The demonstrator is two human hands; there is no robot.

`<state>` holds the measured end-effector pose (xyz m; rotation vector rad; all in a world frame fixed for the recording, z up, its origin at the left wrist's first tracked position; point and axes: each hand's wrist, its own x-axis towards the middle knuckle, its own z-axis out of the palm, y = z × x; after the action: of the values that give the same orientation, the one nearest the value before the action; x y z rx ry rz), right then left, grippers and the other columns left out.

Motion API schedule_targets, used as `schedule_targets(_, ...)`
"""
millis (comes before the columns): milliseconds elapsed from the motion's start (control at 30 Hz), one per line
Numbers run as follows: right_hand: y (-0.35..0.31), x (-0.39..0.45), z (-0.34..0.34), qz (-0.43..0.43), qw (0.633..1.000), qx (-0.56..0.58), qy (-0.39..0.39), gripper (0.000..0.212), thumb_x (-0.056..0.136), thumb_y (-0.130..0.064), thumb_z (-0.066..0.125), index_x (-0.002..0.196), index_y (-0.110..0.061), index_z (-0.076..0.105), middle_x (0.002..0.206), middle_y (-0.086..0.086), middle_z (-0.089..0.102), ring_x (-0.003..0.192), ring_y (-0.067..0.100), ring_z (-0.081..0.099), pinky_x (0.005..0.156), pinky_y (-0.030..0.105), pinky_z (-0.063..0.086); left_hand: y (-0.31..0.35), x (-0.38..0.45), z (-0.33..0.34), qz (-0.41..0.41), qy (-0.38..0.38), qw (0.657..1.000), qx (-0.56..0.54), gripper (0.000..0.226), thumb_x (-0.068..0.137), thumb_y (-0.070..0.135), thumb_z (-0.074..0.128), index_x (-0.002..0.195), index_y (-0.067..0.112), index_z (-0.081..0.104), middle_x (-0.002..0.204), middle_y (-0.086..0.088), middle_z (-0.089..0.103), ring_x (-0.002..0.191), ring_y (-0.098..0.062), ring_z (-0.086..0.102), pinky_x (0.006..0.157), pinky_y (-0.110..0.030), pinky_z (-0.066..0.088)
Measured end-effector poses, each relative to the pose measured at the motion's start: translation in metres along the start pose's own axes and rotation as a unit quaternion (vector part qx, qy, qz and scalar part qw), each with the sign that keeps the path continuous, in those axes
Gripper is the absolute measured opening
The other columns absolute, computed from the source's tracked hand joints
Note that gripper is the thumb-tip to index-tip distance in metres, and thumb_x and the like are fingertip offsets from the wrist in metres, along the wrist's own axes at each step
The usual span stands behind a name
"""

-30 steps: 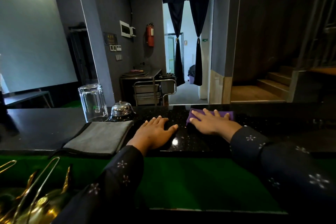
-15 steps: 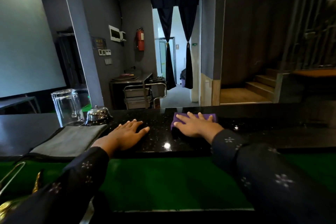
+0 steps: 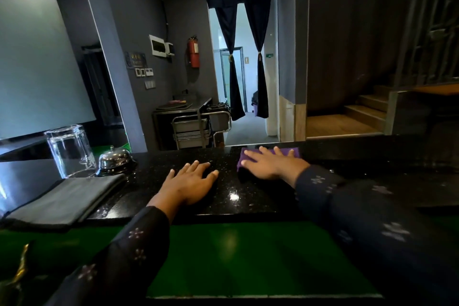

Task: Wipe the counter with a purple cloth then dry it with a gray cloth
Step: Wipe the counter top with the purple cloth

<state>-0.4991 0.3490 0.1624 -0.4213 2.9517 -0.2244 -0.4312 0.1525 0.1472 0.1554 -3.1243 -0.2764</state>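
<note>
The counter (image 3: 248, 201) is glossy black stone with light specks. A folded purple cloth (image 3: 290, 151) lies near its far edge, right of centre. My right hand (image 3: 270, 163) presses flat on the cloth with fingers spread and straight. My left hand (image 3: 191, 181) rests flat on the bare counter just left of it, fingers spread, holding nothing. A folded gray cloth (image 3: 67, 199) lies on the counter's left part, close to the near edge, with neither hand touching it.
An upturned clear glass (image 3: 69, 150) and a chrome service bell (image 3: 114, 160) stand behind the gray cloth. A green lower shelf (image 3: 236, 256) runs below the counter's near edge. Brass utensils (image 3: 19, 268) show at the bottom left.
The view has swung to the right, so the glass, bell and gray cloth sit further left. My right hand stays flat on the purple cloth; my left hand stays flat on the counter.
</note>
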Motion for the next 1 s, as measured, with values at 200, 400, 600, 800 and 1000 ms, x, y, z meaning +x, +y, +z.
schedule_targets(200, -0.065, 0.042, 0.006, -0.068, 0.997, -0.025, -0.009, 0.065, 0.093, -0.067, 0.019, 0.151, -0.042, 0.004, 0.162, 0.004, -0.009, 0.144, 0.041, -0.013, 0.107, 0.070, -0.011, -0.002, 0.007, 0.003, -0.009, 0.010, 1.000, 0.001, 0.062, 0.097, 0.054, 0.021, 0.152, 0.027, 0.010, 0.160, 0.002, 0.004, 0.147, -0.014, 0.003, 0.118, -0.043, -0.001)
schedule_targets(400, -0.019, 0.064, -0.006, -0.092, 0.995, -0.027, -0.010, 0.071, 0.086, -0.076, 0.020, 0.150, -0.046, 0.009, 0.162, -0.004, -0.001, 0.147, 0.034, -0.004, 0.110, 0.067, -0.004, -0.005, 0.004, 0.000, -0.009, -0.005, 1.000, 0.006, 0.063, 0.098, 0.052, 0.021, 0.152, 0.022, 0.007, 0.160, 0.001, 0.000, 0.147, -0.012, 0.000, 0.117, -0.039, -0.002)
schedule_targets(600, 0.054, 0.056, -0.017, 0.044, 0.999, -0.003, 0.004, 0.069, 0.088, -0.074, 0.016, 0.150, -0.045, 0.004, 0.162, 0.002, -0.003, 0.146, 0.038, -0.008, 0.110, 0.069, -0.005, -0.006, 0.004, 0.000, -0.016, -0.008, 1.000, -0.006, 0.063, 0.098, 0.053, 0.023, 0.152, 0.023, 0.009, 0.160, 0.002, 0.001, 0.147, -0.013, 0.000, 0.117, -0.040, -0.002)
schedule_targets(800, 0.000, -0.020, 0.009, -0.125, 0.992, -0.026, -0.017, 0.061, 0.090, -0.071, 0.015, 0.146, -0.053, 0.000, 0.161, -0.003, -0.011, 0.146, 0.035, -0.013, 0.110, 0.066, -0.011, -0.001, 0.002, -0.002, -0.022, -0.013, 1.000, 0.001, 0.063, 0.098, 0.051, 0.022, 0.152, 0.021, 0.008, 0.160, -0.001, 0.001, 0.147, -0.015, 0.001, 0.117, -0.041, -0.002)
schedule_targets(1000, 0.042, -0.023, -0.001, -0.115, 0.992, -0.047, -0.019, 0.061, 0.089, -0.072, 0.013, 0.146, -0.054, 0.001, 0.162, -0.006, -0.006, 0.148, 0.029, -0.006, 0.112, 0.063, -0.007, 0.000, -0.002, -0.002, -0.024, -0.007, 1.000, 0.002, 0.062, 0.099, 0.050, 0.020, 0.152, 0.020, 0.008, 0.160, -0.001, 0.001, 0.147, -0.015, 0.000, 0.117, -0.041, -0.002)
